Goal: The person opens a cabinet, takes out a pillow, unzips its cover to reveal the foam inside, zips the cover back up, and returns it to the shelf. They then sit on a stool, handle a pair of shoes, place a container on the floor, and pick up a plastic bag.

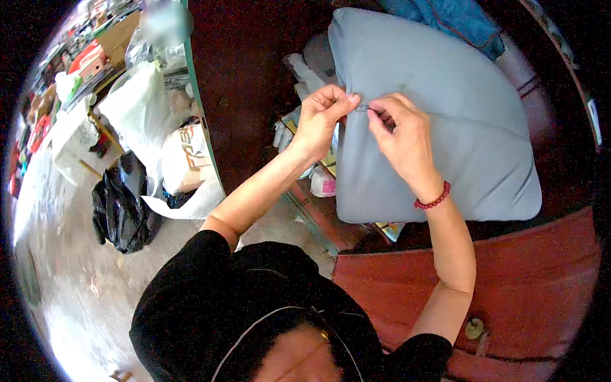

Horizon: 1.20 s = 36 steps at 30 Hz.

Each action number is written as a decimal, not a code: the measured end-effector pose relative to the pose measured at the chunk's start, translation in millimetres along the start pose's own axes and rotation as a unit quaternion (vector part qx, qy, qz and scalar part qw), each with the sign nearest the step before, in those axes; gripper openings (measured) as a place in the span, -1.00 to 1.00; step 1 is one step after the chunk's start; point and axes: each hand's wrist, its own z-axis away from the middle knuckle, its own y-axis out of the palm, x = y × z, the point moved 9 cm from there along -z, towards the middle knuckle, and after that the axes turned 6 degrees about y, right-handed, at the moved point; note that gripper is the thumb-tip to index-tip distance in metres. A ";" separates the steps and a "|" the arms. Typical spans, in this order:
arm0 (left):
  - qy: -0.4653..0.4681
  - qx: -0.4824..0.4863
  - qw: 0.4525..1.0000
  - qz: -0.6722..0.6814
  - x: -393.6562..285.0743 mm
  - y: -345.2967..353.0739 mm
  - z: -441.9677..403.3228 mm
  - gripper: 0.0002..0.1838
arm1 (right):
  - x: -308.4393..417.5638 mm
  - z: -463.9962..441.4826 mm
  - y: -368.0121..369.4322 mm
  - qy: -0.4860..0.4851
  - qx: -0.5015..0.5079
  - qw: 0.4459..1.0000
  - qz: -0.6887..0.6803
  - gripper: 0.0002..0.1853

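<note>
A plump grey cushion (445, 159) with a seam across its middle lies in front of me. At its left edge, my left hand (321, 121) is closed, thumb and forefinger pinching the fabric where the seam ends. Just to the right, my right hand (404, 130) is closed in a pinch over the same seam. A small dark bit shows at its fingertips, too small to name. The fingertips of both hands are a short gap apart. A red bead bracelet (434, 196) circles my right wrist.
Blue denim cloth (445, 22) lies behind the cushion. Packets and papers (324, 181) are tucked by its left side. A reddish-brown surface (509, 280) is at lower right. On the floor at left are a black plastic bag (126, 204), white bags (143, 105) and boxes.
</note>
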 end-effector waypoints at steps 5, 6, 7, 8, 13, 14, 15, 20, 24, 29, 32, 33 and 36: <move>-0.032 0.063 0.997 0.022 2.4 -2.5 -8.1 -0.94 | 8.7 -0.5 4.0 0.046 -0.036 0.996 0.068 -0.87; -0.040 0.081 0.996 0.020 2.0 -4.1 -4.3 -0.92 | 9.3 3.7 6.8 0.065 -0.047 0.994 0.074 -0.87; -0.045 0.089 0.995 0.024 2.9 -5.3 -4.5 -0.92 | 9.4 2.8 8.3 0.082 -0.057 0.992 0.080 -0.86; -0.035 0.087 0.995 0.023 0.9 -5.7 -6.7 -0.91 | 11.2 0.2 10.8 0.087 -0.060 0.991 0.087 -0.86; -0.027 0.095 0.995 -0.017 -1.5 -12.0 -7.0 -0.79 | 23.6 -5.3 25.7 0.120 -0.047 0.975 0.181 -0.90; -0.033 0.102 0.994 -0.012 2.1 -11.5 -5.5 -0.79 | 25.0 -4.4 27.0 0.128 -0.048 0.973 0.188 -0.90; -0.019 0.096 0.995 -0.016 3.5 -12.8 -5.3 -0.79 | 28.3 -4.2 28.1 0.122 -0.056 0.968 0.212 -0.91; -0.007 0.094 0.996 -0.007 -0.6 -14.7 -6.6 -0.78 | 36.3 -5.9 32.8 0.124 -0.055 0.962 0.237 -0.89; -0.008 0.109 0.994 0.002 14.3 -17.4 -7.7 -0.79 | 31.0 -3.6 35.9 0.128 -0.023 0.960 0.246 -0.89; -0.030 0.081 0.996 0.001 16.7 -24.1 -3.7 -0.80 | 27.1 -2.0 41.4 0.096 -0.010 0.960 0.262 -0.89; -0.027 0.077 0.996 0.017 16.6 -24.5 -3.6 -0.80 | 30.0 -3.7 39.5 0.074 -0.040 0.967 0.241 -0.91; -0.025 0.075 0.997 0.015 16.5 -24.4 -3.7 -0.80 | 29.1 -3.5 39.7 0.078 -0.039 0.965 0.247 -0.91; -0.016 0.070 0.997 0.014 16.8 -24.0 -3.3 -0.80 | 27.3 -2.5 39.6 0.079 -0.042 0.963 0.253 -0.91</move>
